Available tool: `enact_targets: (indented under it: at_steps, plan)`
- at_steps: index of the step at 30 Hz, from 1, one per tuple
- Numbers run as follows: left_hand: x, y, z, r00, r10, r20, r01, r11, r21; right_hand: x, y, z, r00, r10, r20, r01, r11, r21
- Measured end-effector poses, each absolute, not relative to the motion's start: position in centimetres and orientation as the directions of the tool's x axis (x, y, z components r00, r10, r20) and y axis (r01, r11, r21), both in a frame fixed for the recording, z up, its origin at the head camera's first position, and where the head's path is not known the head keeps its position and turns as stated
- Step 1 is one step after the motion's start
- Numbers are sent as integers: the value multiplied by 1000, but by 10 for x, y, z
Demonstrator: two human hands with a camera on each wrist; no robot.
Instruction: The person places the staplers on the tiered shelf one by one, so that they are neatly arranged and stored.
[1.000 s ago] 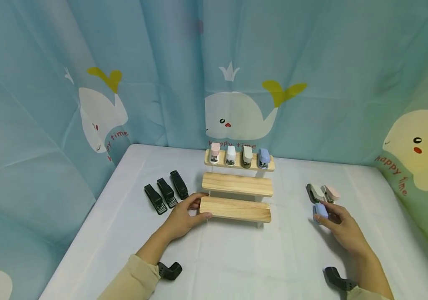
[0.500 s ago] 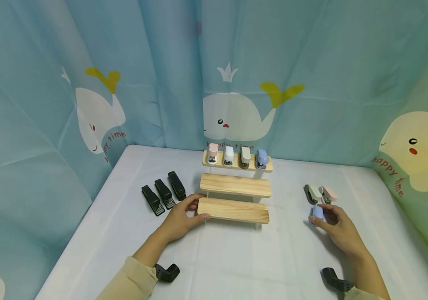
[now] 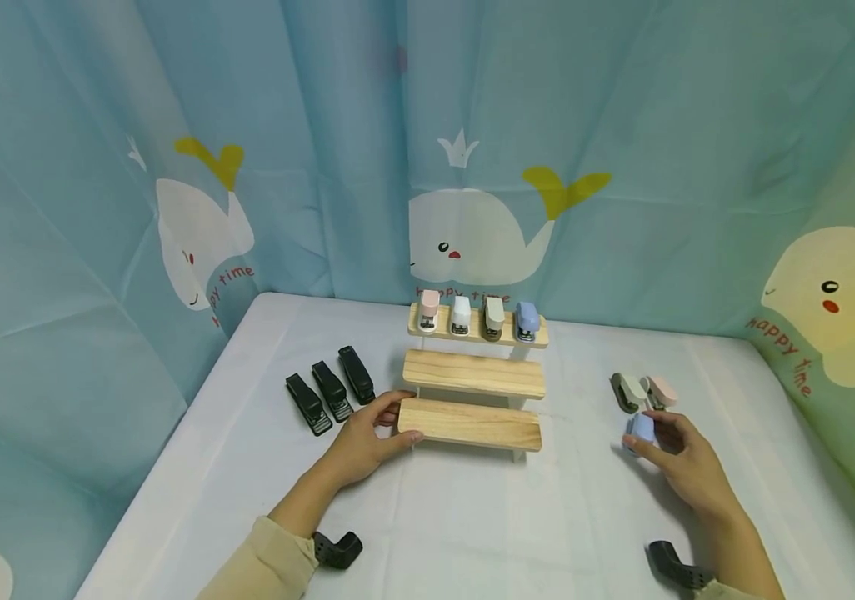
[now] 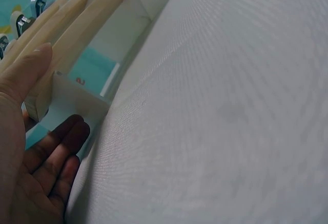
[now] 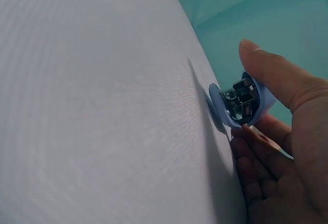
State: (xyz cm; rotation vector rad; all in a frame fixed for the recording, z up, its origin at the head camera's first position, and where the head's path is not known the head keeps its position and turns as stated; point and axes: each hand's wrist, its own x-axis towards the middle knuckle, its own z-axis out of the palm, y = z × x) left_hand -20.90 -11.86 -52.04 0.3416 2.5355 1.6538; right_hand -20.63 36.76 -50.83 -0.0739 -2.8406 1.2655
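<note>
In the head view my right hand [image 3: 693, 467] pinches a small blue mini stapler [image 3: 642, 428] between thumb and fingers, low over or on the table. The right wrist view shows the stapler's [image 5: 241, 101] metal front, with my thumb against its blue cover. My left hand [image 3: 363, 437] grips the left end of the lowest step of a three-step wooden display stand [image 3: 472, 423], thumb at the front edge, fingers behind. A grey-green stapler [image 3: 628, 390] and a pink stapler [image 3: 662, 392] lie just beyond my right hand.
On the stand's top step, a pink stapler [image 3: 429, 310], a white stapler [image 3: 461, 315], a grey-green stapler [image 3: 493, 317] and a blue stapler [image 3: 527, 320] stand in a row. Black staplers [image 3: 332, 390] lie left of the stand. A whale-print curtain [image 3: 322, 167] closes off the back.
The blue stapler in my right hand has turned slightly and shifted a little nearer me. My left hand keeps its grip on the stand.
</note>
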Motion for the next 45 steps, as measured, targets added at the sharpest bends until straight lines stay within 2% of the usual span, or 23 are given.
enact_targets:
  at_steps: [29,45]
  plan:
    - [-209,-119,-524,-966,250,69,163,380,910,-203,358,-503,-995,66,69,-9,653,-757]
    - [-209,-119,-524,-967,249,60,153,375,914,-203,340,-488,-1000,1,17,-12,676,-737]
